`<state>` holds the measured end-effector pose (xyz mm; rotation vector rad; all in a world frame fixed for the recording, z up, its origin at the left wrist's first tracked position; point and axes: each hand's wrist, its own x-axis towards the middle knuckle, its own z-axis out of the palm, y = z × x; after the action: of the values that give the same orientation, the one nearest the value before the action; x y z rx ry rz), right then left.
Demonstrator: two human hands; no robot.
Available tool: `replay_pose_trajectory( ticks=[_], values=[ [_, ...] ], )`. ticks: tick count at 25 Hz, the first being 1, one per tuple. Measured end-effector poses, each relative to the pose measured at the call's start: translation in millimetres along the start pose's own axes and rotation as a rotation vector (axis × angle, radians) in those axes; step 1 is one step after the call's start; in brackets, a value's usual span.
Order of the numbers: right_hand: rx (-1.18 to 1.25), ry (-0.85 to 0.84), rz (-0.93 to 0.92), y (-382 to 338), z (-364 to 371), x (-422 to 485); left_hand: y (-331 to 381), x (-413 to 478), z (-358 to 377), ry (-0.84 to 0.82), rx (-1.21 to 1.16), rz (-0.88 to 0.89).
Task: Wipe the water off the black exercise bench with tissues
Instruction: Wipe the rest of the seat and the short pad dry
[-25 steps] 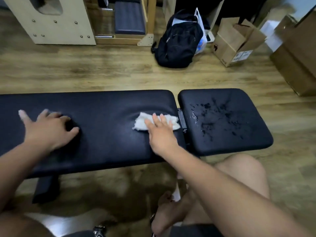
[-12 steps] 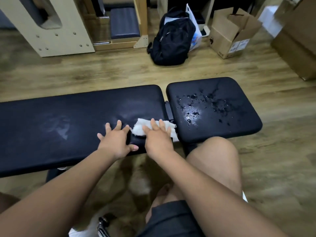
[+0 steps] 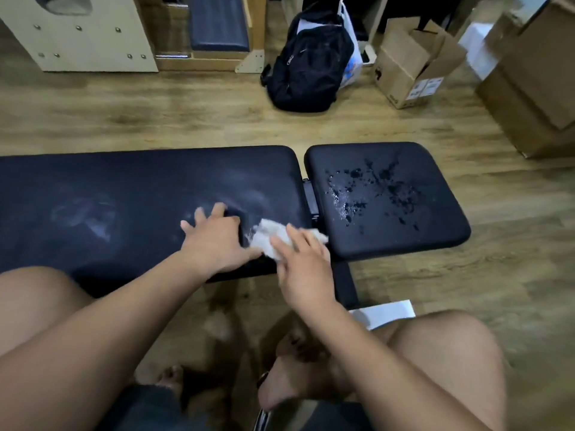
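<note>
Both hands have drawn together at the near right corner of the black exercise bench's long pad [image 3: 124, 188]. The left hand [image 3: 217, 244], further left a moment ago, now lies flat with fingers spread, just beside the tissue wad [image 3: 267, 239]. The right hand [image 3: 303, 272] lays fairly straight fingers over the wad, pressing rather than gripping, though blur softens it. Damp tissue is light, limp and probably tears easily, so it likely handles best bunched under a flat palm. Water droplets [image 3: 367, 194] sit unwiped on the seat pad [image 3: 435, 231].
</note>
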<state>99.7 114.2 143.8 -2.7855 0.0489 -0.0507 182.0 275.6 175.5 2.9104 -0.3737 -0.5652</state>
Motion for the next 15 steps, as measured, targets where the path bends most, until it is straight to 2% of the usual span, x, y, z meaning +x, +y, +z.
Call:
replay_pose_trajectory(
  ticks=[3, 5, 6, 7, 9, 10, 13, 15],
  values=[
    [0.257, 0.067, -0.039, 37.2, -12.4, -9.8, 16.9, 21.1, 10.4, 0.26, -0.038, 0.2],
    [0.258, 0.191, 0.051, 63.7, -40.0, 35.9, 21.9, 35.1, 27.5, 0.287, 0.016, 0.228],
    [0.187, 0.19, 0.076, 76.4, -51.4, 64.5, 22.0, 40.3, 34.1, 0.288, 0.017, 0.221],
    [0.015, 0.117, 0.055, 84.2, -59.6, 90.3, 21.9, 43.4, 37.0, 0.286, 0.011, 0.229],
    [-0.321, -0.122, -0.073, 92.5, -60.3, 124.2, 20.4, 42.8, 42.0, 0.281, 0.007, 0.244],
    [-0.412, -0.191, -0.155, 95.6, -56.8, 143.3, 18.9, 44.6, 42.3, 0.291, 0.008, 0.232],
    [-0.549, -0.242, -0.28, 90.3, -46.1, 204.2, 19.1, 46.5, 43.5, 0.288, 0.012, 0.219],
    [-0.589, -0.258, -0.232, 78.9, -39.7, 230.6, 19.3, 46.6, 45.1, 0.301, 0.013, 0.239]
  ],
)
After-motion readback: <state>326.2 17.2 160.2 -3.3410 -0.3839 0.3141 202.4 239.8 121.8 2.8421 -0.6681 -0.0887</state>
